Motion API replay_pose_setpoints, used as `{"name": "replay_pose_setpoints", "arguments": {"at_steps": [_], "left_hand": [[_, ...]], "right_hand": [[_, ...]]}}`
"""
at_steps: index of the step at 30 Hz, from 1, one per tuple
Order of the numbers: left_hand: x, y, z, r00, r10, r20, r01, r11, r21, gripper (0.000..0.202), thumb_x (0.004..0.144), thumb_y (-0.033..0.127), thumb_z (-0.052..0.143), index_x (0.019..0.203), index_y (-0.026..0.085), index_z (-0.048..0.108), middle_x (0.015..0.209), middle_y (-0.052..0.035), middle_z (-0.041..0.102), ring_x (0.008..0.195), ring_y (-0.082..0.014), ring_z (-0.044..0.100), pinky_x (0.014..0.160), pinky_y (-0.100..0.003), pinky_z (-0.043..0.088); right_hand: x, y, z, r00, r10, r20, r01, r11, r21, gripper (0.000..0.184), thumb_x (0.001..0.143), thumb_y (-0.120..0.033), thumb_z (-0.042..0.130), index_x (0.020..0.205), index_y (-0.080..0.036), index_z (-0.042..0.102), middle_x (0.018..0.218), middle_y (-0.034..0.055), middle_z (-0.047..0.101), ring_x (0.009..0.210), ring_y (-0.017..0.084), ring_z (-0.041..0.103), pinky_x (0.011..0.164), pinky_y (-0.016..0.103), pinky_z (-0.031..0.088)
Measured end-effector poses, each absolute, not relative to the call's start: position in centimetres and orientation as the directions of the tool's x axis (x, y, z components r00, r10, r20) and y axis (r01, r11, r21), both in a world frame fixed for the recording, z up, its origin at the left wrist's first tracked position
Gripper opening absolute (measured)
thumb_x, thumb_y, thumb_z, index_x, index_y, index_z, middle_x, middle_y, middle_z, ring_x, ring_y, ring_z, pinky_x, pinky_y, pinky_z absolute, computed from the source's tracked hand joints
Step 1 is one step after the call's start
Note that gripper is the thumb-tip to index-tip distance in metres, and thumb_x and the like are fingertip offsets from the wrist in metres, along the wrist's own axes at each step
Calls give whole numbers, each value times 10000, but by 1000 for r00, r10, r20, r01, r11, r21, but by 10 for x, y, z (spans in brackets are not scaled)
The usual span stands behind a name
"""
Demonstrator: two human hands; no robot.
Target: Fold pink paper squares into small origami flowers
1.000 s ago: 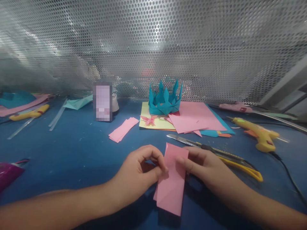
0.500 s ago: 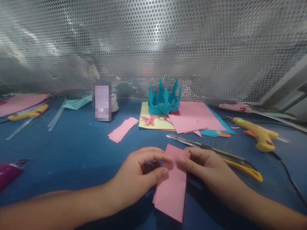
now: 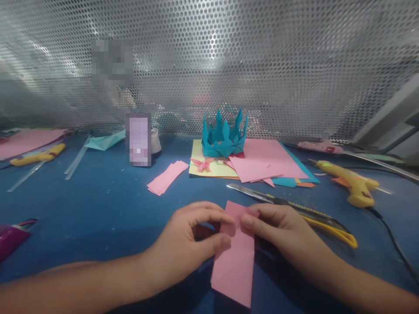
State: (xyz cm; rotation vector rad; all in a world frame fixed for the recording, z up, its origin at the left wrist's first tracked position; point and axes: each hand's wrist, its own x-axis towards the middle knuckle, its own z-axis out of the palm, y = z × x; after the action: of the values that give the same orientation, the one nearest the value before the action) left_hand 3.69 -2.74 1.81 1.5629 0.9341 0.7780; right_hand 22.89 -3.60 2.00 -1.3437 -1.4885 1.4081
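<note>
A pink paper strip (image 3: 234, 266) is held over the blue table (image 3: 98, 205) near its front edge. My left hand (image 3: 186, 244) pinches the strip's upper left edge between thumb and forefinger. My right hand (image 3: 278, 226) pinches the upper right edge, fingers closed on the paper. The two hands nearly meet at the top of the strip, which hangs down toward me.
Yellow-handled scissors (image 3: 294, 209) lie just behind my right hand. Farther back stand a teal paper crown (image 3: 224, 135), pink sheets (image 3: 265, 161), a small pink paper flower (image 3: 204, 163) and a pile of pink strips (image 3: 166, 176). Yellow glue guns lie at right (image 3: 352, 185) and left (image 3: 37, 155). A perforated metal screen (image 3: 262, 56) closes the back.
Both hands have drawn closer together at the strip's top edge, and the strip has straightened and dropped slightly toward me.
</note>
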Motion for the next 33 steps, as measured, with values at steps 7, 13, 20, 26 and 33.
{"name": "replay_pose_setpoints", "arguments": {"at_steps": [7, 13, 20, 26, 33], "left_hand": [[37, -26, 14, 464, 886, 6, 147, -84, 986, 185, 722, 139, 666, 889, 208, 707, 957, -32, 596, 802, -132, 568, 671, -223, 509], [36, -26, 13, 471, 882, -3, 140, -71, 988, 200, 720, 126, 664, 895, 214, 704, 977, -26, 585, 817, -126, 560, 678, -211, 503], [37, -27, 13, 472, 881, -4, 123, -62, 990, 228, 715, 106, 661, 902, 229, 706, 988, -17, 575, 816, -120, 562, 680, -201, 504], [36, -25, 13, 467, 884, 4, 142, -79, 987, 230, 709, 126, 667, 912, 226, 709, 1004, -32, 588, 829, -142, 574, 689, -231, 517], [35, -17, 12, 460, 887, -44, 187, -49, 981, 189, 718, 148, 654, 901, 177, 691, 1012, -50, 571, 782, -137, 574, 646, -243, 522]], "right_hand": [[228, -37, 22, -228, 959, -166, 241, -109, -964, 358, 740, -472, 626, 549, -181, 542, 503, -47, 426, 461, 75, 359, 415, 216, 268], [229, -34, 19, -236, 958, -165, 245, -105, -964, 305, 732, -432, 646, 576, -183, 563, 517, -45, 459, 473, 76, 394, 433, 212, 303], [231, -35, 19, -227, 959, -170, 275, -104, -956, 270, 737, -406, 650, 603, -180, 587, 537, -39, 492, 490, 82, 418, 455, 215, 321], [230, -35, 20, -203, 963, -177, 296, -112, -949, 322, 724, -465, 654, 582, -185, 583, 518, -35, 492, 482, 90, 435, 467, 222, 363], [231, -30, 15, -220, 952, -213, 174, -177, -969, 330, 629, -409, 768, 832, -186, 634, 675, -10, 613, 596, 114, 539, 572, 225, 456]]}}
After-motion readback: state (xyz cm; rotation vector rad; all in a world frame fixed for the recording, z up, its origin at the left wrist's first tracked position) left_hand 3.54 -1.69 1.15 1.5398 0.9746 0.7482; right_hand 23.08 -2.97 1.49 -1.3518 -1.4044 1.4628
